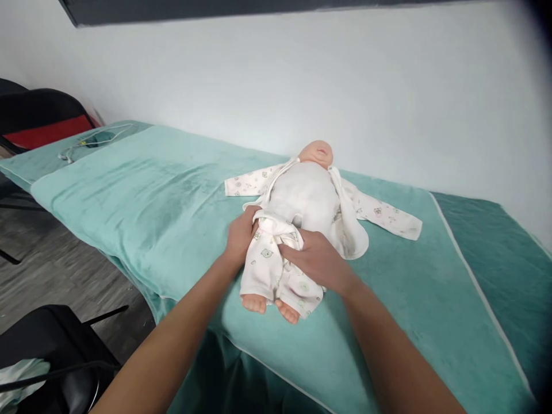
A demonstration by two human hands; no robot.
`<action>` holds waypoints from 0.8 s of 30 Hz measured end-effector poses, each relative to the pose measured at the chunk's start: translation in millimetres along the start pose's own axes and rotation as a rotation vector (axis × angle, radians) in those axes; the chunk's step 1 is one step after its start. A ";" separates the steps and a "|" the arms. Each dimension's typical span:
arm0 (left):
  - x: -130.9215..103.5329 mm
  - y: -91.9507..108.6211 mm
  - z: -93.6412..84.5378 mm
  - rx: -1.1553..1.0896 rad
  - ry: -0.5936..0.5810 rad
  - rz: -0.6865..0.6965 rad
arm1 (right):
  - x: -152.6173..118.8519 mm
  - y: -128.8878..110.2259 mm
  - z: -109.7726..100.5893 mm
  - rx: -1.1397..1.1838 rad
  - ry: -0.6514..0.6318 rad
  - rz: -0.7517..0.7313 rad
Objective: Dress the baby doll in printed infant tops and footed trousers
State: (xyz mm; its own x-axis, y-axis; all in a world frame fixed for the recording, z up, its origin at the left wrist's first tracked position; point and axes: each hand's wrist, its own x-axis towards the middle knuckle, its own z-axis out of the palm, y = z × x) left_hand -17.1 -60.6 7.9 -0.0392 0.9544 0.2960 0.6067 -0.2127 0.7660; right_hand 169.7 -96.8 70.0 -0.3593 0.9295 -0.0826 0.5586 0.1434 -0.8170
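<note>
A baby doll (317, 152) lies on its back on the green-covered bed, its feet toward me. Its white torso shows between the open sides of a patterned long-sleeved top (353, 233), whose sleeves spread out to both sides. Small patterned pants (263, 264) cover the legs, with the toes showing below the cuffs. My left hand (242, 236) grips the pants' waistband at its left side, fingers partly hidden by the cloth. On the other side my right hand (317, 256) is closed on the bunched waist of the pants, thumb on top.
The green bed cover (142, 184) stretches left and right along a white wall. A cord with a small dark item (97, 138) lies at the bed's far left. Black chairs (52, 345) stand at the left, one holding a white-and-green cloth (26, 374).
</note>
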 end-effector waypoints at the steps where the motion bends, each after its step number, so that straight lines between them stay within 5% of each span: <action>1: -1.6 -0.1 -0.5 -0.001 0.002 -0.001 | 0.3 0.8 0.1 0.014 0.024 -0.001; 11: -11.7 -0.3 1.0 -0.029 0.048 0.027 | -9.3 17.8 -54.2 0.208 -0.071 -0.064; 19: -9.0 -0.7 6.1 -0.037 0.003 0.059 | 11.5 55.0 -52.8 0.454 0.507 0.080; 24: -0.8 1.0 1.8 -0.236 -0.027 -0.069 | 12.6 67.0 -54.4 0.446 0.365 0.076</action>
State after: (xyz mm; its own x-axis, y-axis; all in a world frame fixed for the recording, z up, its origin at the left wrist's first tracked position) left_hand -15.0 -61.2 7.4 -0.0505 0.9730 0.2253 0.4008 -0.1869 0.8969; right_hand 243.3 -57.0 45.3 -0.0056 0.9999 -0.0133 0.1758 -0.0121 -0.9843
